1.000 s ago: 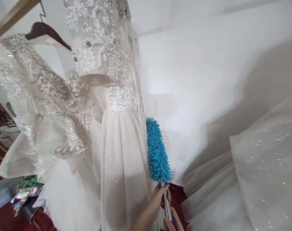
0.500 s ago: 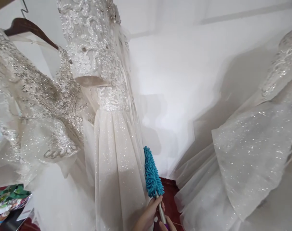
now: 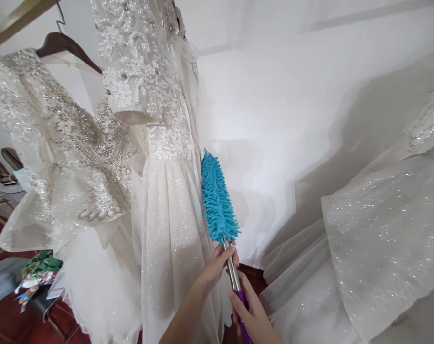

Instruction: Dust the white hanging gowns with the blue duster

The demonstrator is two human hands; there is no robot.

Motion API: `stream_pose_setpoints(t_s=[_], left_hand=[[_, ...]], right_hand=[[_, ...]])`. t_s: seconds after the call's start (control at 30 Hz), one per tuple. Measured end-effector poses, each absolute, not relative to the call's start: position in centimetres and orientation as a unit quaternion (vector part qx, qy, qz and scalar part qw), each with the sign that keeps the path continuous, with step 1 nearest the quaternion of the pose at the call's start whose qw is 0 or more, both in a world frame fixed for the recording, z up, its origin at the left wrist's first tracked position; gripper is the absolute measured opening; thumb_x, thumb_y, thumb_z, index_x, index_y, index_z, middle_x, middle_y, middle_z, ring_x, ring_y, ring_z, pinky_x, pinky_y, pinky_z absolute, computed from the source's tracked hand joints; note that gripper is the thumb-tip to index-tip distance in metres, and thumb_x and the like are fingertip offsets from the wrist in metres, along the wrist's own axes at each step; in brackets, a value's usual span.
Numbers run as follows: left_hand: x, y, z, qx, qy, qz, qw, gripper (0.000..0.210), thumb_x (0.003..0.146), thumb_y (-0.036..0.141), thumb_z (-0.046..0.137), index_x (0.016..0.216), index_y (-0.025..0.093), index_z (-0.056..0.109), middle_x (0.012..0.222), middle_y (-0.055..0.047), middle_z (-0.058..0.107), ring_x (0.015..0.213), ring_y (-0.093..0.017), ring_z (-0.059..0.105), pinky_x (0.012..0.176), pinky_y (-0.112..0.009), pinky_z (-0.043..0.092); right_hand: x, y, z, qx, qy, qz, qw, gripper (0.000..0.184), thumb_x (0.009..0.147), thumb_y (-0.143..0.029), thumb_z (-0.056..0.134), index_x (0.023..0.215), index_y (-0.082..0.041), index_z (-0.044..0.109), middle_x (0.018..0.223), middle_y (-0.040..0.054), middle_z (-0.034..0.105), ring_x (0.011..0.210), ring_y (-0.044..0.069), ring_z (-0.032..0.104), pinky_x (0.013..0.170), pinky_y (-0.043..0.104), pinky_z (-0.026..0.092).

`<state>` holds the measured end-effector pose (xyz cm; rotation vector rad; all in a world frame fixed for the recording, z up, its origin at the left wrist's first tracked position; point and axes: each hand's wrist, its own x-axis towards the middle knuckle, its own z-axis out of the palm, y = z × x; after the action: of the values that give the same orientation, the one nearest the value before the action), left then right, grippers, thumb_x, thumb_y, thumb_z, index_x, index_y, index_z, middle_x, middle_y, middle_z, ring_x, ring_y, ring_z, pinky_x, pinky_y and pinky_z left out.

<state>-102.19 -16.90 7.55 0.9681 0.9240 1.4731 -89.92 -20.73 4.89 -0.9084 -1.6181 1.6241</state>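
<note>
both hands grip the duster (image 3: 217, 197) at centre frame, left hand (image 3: 217, 265) on the metal rod, right hand (image 3: 251, 313) on the purple grip. its fluffy head brushes the dress (image 3: 174, 215); beads could snag.

Floor (image 3: 9, 317): dark red, glossy, seen at lower left and in a small patch at bottom centre.
Rail (image 3: 19, 16): pale bar crossing the upper left corner, tilted in view.
Hanger (image 3: 68, 47): dark wood, hooked over the rail, carrying a beaded gown (image 3: 69, 157).
Second gown (image 3: 166, 191): hangs just beside, skirt reaching toward the floor.
Colourful packet (image 3: 37, 274): low at left, on a grey surface.
</note>
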Motion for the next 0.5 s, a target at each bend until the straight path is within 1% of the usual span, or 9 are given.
stream_pose_setpoints(t_s=[0.07, 0.13, 0.27, 0.37, 0.43, 0.5], left_hand=[[-102.4, -17.2, 8.6, 0.435, 0.374, 0.616, 0.540, 0.037, 0.077, 0.049, 0.057, 0.096, 0.018, 0.048, 0.054, 0.007, 0.049, 0.047, -0.007, 0.038, 0.045, -0.022, 0.024], [-102.6, -17.6, 9.1, 0.450, 0.365, 0.611, 0.540, 0.036, 0.078, 0.048, 0.057, 0.096, 0.018, 0.048, 0.053, 0.007, 0.049, 0.047, -0.007, 0.038, 0.045, -0.022, 0.023], [-103.2, -18.4, 8.4, 0.444, 0.362, 0.609, 0.548, 0.038, 0.076, 0.050, 0.058, 0.096, 0.018, 0.049, 0.052, 0.007, 0.048, 0.046, -0.007, 0.038, 0.046, -0.023, 0.024], [-103.7, -19.1, 6.5, 0.422, 0.386, 0.594, 0.566, 0.041, 0.074, 0.052, 0.058, 0.094, 0.018, 0.049, 0.052, 0.007, 0.048, 0.045, -0.007, 0.037, 0.043, -0.023, 0.022], [-104.0, -19.7, 4.9, 0.401, 0.411, 0.571, 0.587, 0.043, 0.072, 0.054, 0.058, 0.094, 0.018, 0.049, 0.052, 0.007, 0.049, 0.044, -0.007, 0.036, 0.042, -0.023, 0.021], [-104.3, -20.5, 3.1, 0.382, 0.436, 0.544, 0.606, 0.046, 0.068, 0.056, 0.060, 0.093, 0.019, 0.050, 0.052, 0.006, 0.050, 0.045, -0.009, 0.039, 0.043, -0.024, 0.021]], right_hand=[[-89.9, -20.9, 6.1, -0.331, -0.629, 0.627, 0.318, 0.056, 0.081, -0.055, 0.043, 0.124, -0.021, 0.032, 0.048, -0.0143, 0.039, 0.035, 0.006, 0.034, 0.033, 0.018, 0.037], [-90.1, -21.4, 6.6, -0.327, -0.633, 0.621, 0.326, 0.051, 0.082, -0.053, 0.041, 0.121, -0.021, 0.032, 0.047, -0.0147, 0.039, 0.034, 0.005, 0.033, 0.033, 0.017, 0.034], [-91.1, -22.7, 5.7, -0.354, -0.626, 0.609, 0.335, 0.059, 0.080, -0.054, 0.043, 0.127, -0.019, 0.030, 0.047, -0.0140, 0.041, 0.033, 0.006, 0.034, 0.034, 0.019, 0.035], [-92.1, -23.5, 2.9, -0.381, -0.609, 0.610, 0.334, 0.064, 0.079, -0.057, 0.042, 0.130, -0.019, 0.031, 0.045, -0.0129, 0.042, 0.034, 0.007, 0.035, 0.035, 0.020, 0.033], [-92.6, -24.0, 0.1, -0.395, -0.587, 0.616, 0.347, 0.070, 0.076, -0.061, 0.043, 0.129, -0.016, 0.033, 0.044, -0.0122, 0.040, 0.038, 0.008, 0.036, 0.038, 0.021, 0.032], [-93.0, -24.6, -3.0, -0.410, -0.577, 0.619, 0.340, 0.078, 0.073, -0.068, 0.040, 0.129, -0.014, 0.035, 0.040, -0.0119, 0.040, 0.036, 0.009, 0.035, 0.040, 0.023, 0.032]])
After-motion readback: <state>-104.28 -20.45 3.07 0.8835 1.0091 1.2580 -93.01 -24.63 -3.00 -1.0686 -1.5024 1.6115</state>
